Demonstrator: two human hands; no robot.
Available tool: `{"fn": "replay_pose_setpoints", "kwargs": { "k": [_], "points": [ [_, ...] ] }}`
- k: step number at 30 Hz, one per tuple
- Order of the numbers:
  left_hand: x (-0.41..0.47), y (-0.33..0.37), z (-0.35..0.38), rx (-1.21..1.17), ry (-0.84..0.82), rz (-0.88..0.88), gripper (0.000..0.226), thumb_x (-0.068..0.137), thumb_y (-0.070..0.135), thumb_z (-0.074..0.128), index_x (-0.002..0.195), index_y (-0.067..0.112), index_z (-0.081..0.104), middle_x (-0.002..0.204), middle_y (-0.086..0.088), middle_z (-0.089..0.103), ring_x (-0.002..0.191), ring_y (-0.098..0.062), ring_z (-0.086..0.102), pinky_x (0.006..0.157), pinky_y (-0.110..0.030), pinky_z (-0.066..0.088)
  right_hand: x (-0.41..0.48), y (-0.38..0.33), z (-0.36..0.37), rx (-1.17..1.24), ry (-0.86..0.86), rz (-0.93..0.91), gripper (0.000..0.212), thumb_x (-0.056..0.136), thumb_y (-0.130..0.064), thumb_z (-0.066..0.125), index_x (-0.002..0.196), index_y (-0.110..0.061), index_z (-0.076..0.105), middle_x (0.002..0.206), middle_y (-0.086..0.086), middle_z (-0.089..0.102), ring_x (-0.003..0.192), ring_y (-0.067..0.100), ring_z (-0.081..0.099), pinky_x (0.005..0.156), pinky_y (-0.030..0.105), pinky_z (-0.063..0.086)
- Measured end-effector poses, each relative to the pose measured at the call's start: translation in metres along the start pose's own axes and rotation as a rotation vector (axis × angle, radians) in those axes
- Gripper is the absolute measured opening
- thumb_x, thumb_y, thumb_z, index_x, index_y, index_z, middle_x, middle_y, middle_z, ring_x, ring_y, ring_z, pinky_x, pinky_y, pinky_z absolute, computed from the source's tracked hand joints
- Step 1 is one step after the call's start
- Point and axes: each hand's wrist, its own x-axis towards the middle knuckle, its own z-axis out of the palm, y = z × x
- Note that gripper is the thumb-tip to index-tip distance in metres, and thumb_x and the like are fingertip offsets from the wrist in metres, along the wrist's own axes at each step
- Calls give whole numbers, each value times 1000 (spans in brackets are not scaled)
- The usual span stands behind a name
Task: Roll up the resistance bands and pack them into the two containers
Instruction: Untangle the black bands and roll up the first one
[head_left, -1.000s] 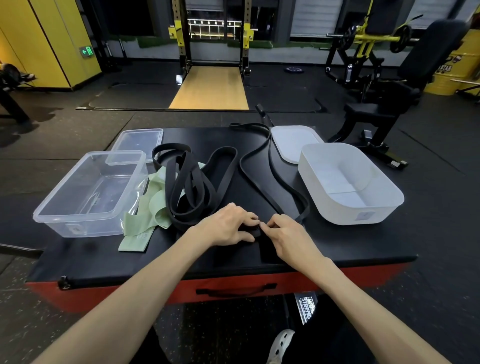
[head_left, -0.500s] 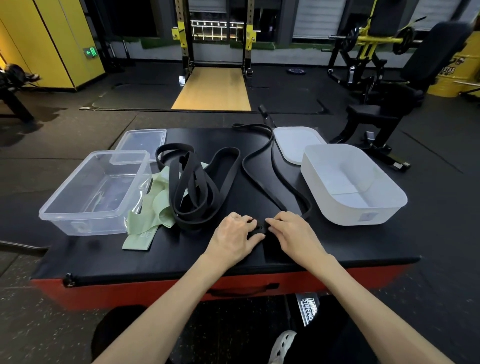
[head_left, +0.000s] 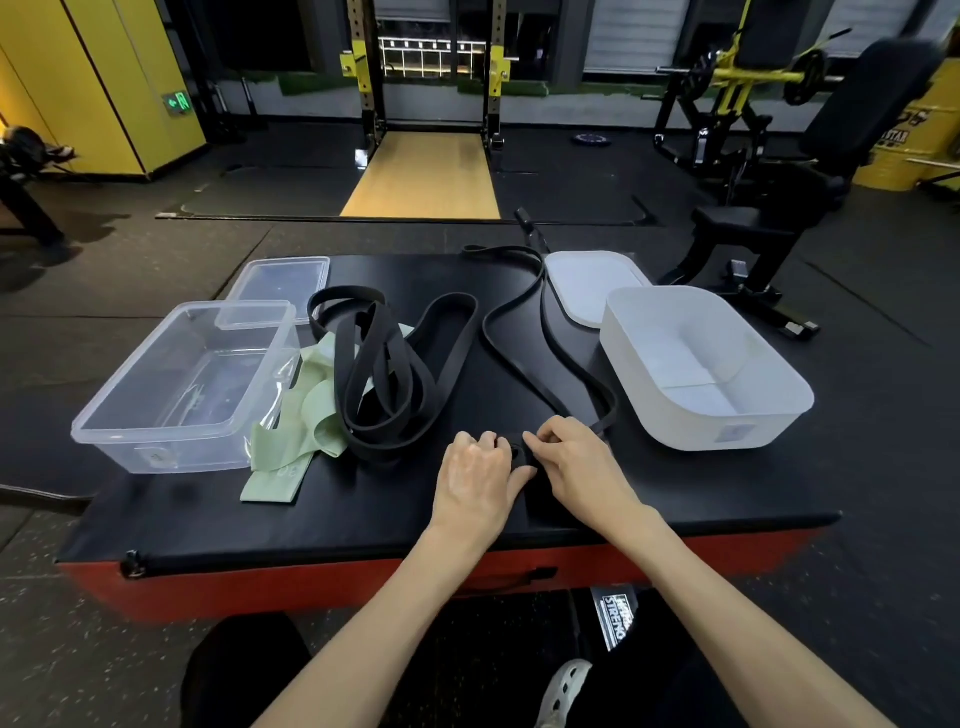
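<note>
Black mat (head_left: 363, 519), thin band (head_left: 524, 379) lengthwise away (left hand (head_left: 475, 478), right hand (head_left: 576, 462) pinching near end).

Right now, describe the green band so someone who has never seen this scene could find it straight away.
Start at the black padded platform, then the clear tub on its left side. The green band lies crumpled between that tub and the heap of black bands, partly under the heap. It is the only pale green one; every other band is black.
</note>
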Motion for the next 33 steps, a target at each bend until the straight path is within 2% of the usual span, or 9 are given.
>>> {"fn": "replay_pose_setpoints", "kwargs": {
  "k": [2, 7, 10, 13, 18, 21, 23, 30, 33],
  "points": [
    [-3, -3, -1, -21, -3, 64, 42, 91, 47, 55, 96, 7, 65, 88, -3, 62, 77, -20, 53, 72, -29, 49, 1, 0, -1, -24, 5, -24, 30, 70, 4, 78, 99, -4, 73, 77, 4, 60, 66, 22, 57, 56, 18, 32],
    [17, -30, -16, -22, -211, 347, 54, 99, 40, 42, 144, 10, 33, 139, -4, 44, 121, -25, 43, 106, -28, 31, 2, 2, 3, -24, -4, -54, 30, 73, 5, 74, 102, -2, 72, 77, 4, 57, 64, 22, 54, 58, 19, 31],
    [33, -36, -32, -136, -389, 432, 59, 97, 28, 51, 148, 10, 28, 151, -7, 33, 137, -25, 32, 113, -30, 23, 2, 3, 4, -7, -9, -65, 27, 76, 4, 72, 102, -3, 72, 76, 3, 55, 63, 22, 51, 57, 20, 33],
    [34, -35, -30, -106, -388, 498, 51, 98, 25, 49, 144, 7, 36, 145, -9, 40, 132, -26, 40, 108, -34, 30, 3, 4, 3, 26, -27, -63, 23, 76, 6, 69, 98, -3, 72, 77, 5, 56, 63, 25, 52, 54, 30, 46],
    [23, -42, -7, -135, -203, 471, 45, 98, 32, 45, 132, 3, 52, 133, -13, 52, 119, -30, 51, 101, -39, 43, 1, 4, 2, 73, -23, 6, 27, 81, -2, 70, 107, -9, 72, 83, 4, 61, 71, 25, 58, 58, 32, 50],
    [16, -36, -2, -153, -137, 427, 62, 91, 46, 23, 122, 5, 58, 119, -9, 58, 106, -27, 56, 89, -39, 51, 0, 4, 2, 93, -31, 28, 28, 84, -5, 69, 111, -13, 71, 86, 4, 60, 75, 23, 57, 60, 29, 48],
    [13, -33, 2, -140, -89, 388, 64, 89, 48, 21, 117, 6, 61, 112, -8, 61, 98, -25, 57, 85, -36, 53, 1, 3, 2, 76, -50, 30, 31, 83, -4, 69, 112, -14, 71, 87, 4, 60, 74, 23, 56, 61, 30, 47],
    [5, -15, 3, -12, 30, 249, 49, 89, 45, 35, 88, 10, 69, 76, -5, 65, 68, -19, 59, 64, -29, 54, 10, 3, -3, 3, -55, 11, 32, 75, 4, 71, 104, -10, 73, 80, 4, 62, 67, 25, 57, 58, 32, 48],
    [3, -8, -1, 67, 16, 207, 34, 83, 46, 61, 81, 13, 70, 67, -1, 62, 61, -16, 56, 60, -26, 51, 11, -1, -2, 39, -51, 50, 20, 77, 4, 70, 95, -6, 72, 77, 4, 61, 67, 25, 59, 56, 29, 46]
  ]
}}
